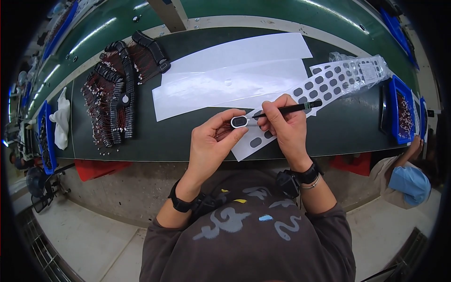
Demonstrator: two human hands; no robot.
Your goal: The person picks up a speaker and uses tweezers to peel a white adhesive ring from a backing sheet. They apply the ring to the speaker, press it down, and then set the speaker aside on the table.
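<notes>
The left hand pinches an oval part between its fingers, the right hand a black tool; one blue tray holds wires, another tray dark pieces.

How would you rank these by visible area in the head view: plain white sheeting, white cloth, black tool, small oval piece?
1. Plain white sheeting
2. White cloth
3. Black tool, partly hidden by right hand
4. Small oval piece

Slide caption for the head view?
Left grip holds a white-rimmed black oval part; right grip holds a slim black tool over a dark-spotted white sheet.
</notes>
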